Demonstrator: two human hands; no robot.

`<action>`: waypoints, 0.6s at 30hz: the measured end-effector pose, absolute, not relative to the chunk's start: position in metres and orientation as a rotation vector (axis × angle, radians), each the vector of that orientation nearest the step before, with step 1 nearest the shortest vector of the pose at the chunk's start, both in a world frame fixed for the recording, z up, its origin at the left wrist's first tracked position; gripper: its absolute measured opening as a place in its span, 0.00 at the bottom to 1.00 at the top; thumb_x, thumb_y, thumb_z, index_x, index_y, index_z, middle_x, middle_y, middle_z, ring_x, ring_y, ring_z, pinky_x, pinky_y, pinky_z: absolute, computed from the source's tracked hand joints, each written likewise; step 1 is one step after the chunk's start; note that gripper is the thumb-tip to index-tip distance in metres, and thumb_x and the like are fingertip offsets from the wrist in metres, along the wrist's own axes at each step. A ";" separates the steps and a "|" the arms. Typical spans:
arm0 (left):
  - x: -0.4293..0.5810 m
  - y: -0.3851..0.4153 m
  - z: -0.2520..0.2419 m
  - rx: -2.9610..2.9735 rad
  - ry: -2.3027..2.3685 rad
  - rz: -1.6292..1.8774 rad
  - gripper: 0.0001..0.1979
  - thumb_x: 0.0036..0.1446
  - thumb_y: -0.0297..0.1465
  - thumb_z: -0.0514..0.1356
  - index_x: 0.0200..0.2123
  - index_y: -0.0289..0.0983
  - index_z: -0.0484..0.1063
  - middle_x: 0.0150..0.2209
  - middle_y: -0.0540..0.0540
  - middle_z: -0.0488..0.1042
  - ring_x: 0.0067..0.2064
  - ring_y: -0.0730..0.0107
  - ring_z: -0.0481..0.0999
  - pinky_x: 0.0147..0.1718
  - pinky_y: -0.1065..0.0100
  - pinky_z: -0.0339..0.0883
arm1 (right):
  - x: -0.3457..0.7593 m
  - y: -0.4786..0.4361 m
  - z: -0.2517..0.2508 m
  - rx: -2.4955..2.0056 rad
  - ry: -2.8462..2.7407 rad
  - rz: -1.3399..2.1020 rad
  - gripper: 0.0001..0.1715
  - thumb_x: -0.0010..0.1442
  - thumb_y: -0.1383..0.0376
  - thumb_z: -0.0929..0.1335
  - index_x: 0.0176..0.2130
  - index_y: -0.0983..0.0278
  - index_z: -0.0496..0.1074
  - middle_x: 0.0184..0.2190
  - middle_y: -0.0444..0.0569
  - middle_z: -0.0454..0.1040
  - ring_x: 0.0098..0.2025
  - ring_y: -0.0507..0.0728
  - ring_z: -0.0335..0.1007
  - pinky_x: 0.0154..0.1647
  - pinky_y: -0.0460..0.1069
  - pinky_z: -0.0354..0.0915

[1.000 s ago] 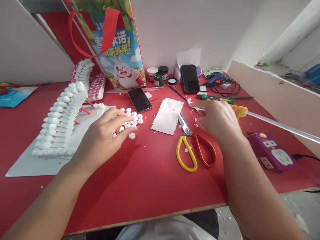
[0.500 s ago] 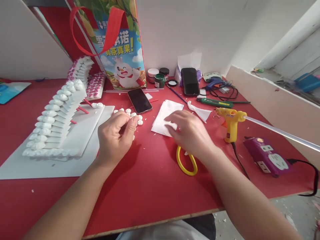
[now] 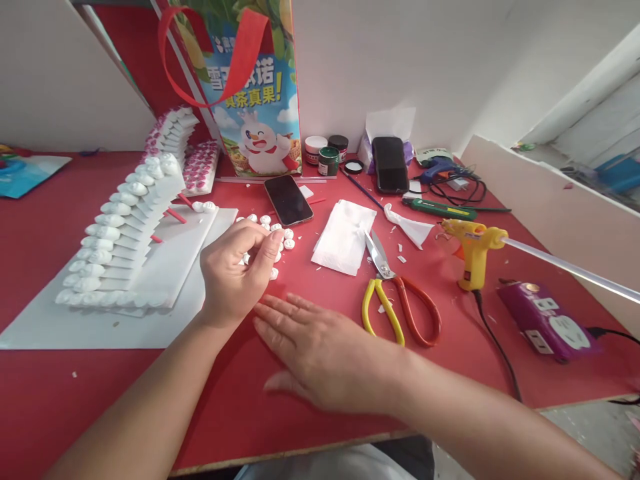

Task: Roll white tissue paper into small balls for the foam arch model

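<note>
My left hand (image 3: 240,270) is closed in a pinch above the table beside small white rosette-like pieces (image 3: 289,244); whatever its fingers hold is hidden. My right hand (image 3: 325,353) lies stretched out, palm down, low over the red table (image 3: 280,427), with its fingers pointing at the left wrist. Right of it rest scissors (image 3: 385,270) with one yellow and one red handle, their blades apart by the folded white tissue (image 3: 344,237). Left of my left hand stands a curved white foam model (image 3: 125,247) edged with white rosettes, on a white board (image 3: 30,327).
A yellow glue gun (image 3: 473,250) with a long clear stick stands at the right, near a purple power socket (image 3: 547,320). Two phones, a dark one (image 3: 289,200) and a propped one (image 3: 391,165), paint jars (image 3: 329,160) and a tall printed bag (image 3: 260,100) are toward the back.
My right hand has moved from the tissue and scissors toward the left and nearer to me, flattening out. The scissors are now uncovered. My left hand keeps its pinch; the view has shifted slightly.
</note>
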State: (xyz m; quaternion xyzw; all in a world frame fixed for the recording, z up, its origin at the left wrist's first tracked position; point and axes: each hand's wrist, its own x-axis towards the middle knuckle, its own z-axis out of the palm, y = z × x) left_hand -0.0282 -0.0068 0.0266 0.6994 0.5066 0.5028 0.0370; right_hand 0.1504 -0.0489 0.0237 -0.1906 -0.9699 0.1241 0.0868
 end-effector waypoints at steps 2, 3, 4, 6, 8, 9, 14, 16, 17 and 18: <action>-0.029 -0.006 0.026 2.142 1.566 1.550 0.19 0.68 0.32 0.59 0.23 0.42 0.63 0.24 0.50 0.73 0.30 0.68 0.71 0.34 0.62 0.67 | 0.147 -0.062 0.018 -0.647 -2.909 0.282 0.55 0.69 0.38 0.59 0.68 0.84 0.62 0.71 0.70 0.60 0.74 0.70 0.56 0.73 0.60 0.57; -0.029 -0.006 0.026 2.140 1.563 1.551 0.19 0.68 0.32 0.58 0.23 0.42 0.63 0.25 0.50 0.73 0.30 0.68 0.72 0.34 0.62 0.68 | 0.147 -0.065 0.015 -0.744 -2.896 0.215 0.59 0.67 0.35 0.59 0.68 0.86 0.62 0.70 0.73 0.59 0.73 0.72 0.56 0.72 0.62 0.59; -0.029 -0.006 0.026 2.141 1.554 1.555 0.19 0.68 0.32 0.58 0.23 0.42 0.63 0.25 0.50 0.73 0.30 0.68 0.72 0.34 0.62 0.68 | 0.148 -0.064 0.014 -0.849 -2.877 0.133 0.61 0.65 0.35 0.60 0.67 0.88 0.63 0.69 0.77 0.59 0.72 0.75 0.57 0.70 0.63 0.60; -0.028 -0.005 0.026 2.154 1.524 1.566 0.18 0.68 0.31 0.59 0.23 0.41 0.63 0.25 0.50 0.74 0.30 0.68 0.72 0.35 0.62 0.69 | 0.151 -0.057 0.017 -1.040 -2.847 -0.014 0.55 0.67 0.39 0.63 0.61 0.89 0.69 0.64 0.81 0.66 0.68 0.78 0.64 0.64 0.65 0.64; -0.027 -0.005 0.027 2.171 1.499 1.571 0.19 0.67 0.30 0.59 0.23 0.41 0.62 0.24 0.50 0.73 0.29 0.69 0.72 0.35 0.62 0.69 | 0.157 -0.043 0.027 -1.044 -2.868 -0.045 0.32 0.72 0.52 0.64 0.51 0.80 0.78 0.54 0.73 0.78 0.55 0.72 0.75 0.53 0.61 0.69; -0.026 -0.004 0.027 2.171 1.496 1.566 0.19 0.67 0.31 0.59 0.22 0.42 0.62 0.24 0.50 0.73 0.29 0.69 0.71 0.35 0.62 0.69 | 0.160 -0.036 0.034 -1.057 -2.852 -0.031 0.20 0.73 0.60 0.64 0.44 0.73 0.80 0.46 0.64 0.81 0.46 0.67 0.78 0.45 0.58 0.70; -0.024 -0.005 0.028 2.115 1.530 1.493 0.20 0.68 0.36 0.57 0.21 0.43 0.61 0.23 0.49 0.71 0.28 0.67 0.70 0.34 0.60 0.69 | 0.180 -0.005 0.049 -1.371 -2.640 -0.104 0.17 0.66 0.78 0.62 0.34 0.67 0.77 0.33 0.55 0.77 0.35 0.61 0.70 0.35 0.54 0.60; -0.022 -0.007 0.027 2.119 1.514 1.468 0.19 0.68 0.35 0.57 0.22 0.42 0.63 0.25 0.49 0.71 0.29 0.67 0.70 0.33 0.61 0.68 | 0.183 0.002 0.044 -1.436 -2.654 -0.052 0.13 0.66 0.75 0.64 0.35 0.68 0.77 0.34 0.56 0.77 0.37 0.62 0.70 0.36 0.54 0.60; -0.021 -0.008 0.027 2.127 1.498 1.461 0.18 0.68 0.35 0.57 0.23 0.42 0.64 0.25 0.48 0.72 0.29 0.66 0.71 0.33 0.61 0.68 | 0.183 0.004 0.040 -1.451 -2.674 -0.028 0.11 0.65 0.74 0.65 0.35 0.68 0.77 0.35 0.57 0.77 0.38 0.62 0.70 0.37 0.54 0.60; -0.020 -0.009 0.026 2.137 1.477 1.455 0.17 0.68 0.34 0.57 0.24 0.42 0.65 0.26 0.48 0.73 0.30 0.66 0.71 0.33 0.61 0.67 | 0.182 0.006 0.036 -1.458 -2.690 -0.015 0.10 0.65 0.73 0.66 0.35 0.68 0.78 0.36 0.58 0.77 0.39 0.63 0.70 0.39 0.54 0.61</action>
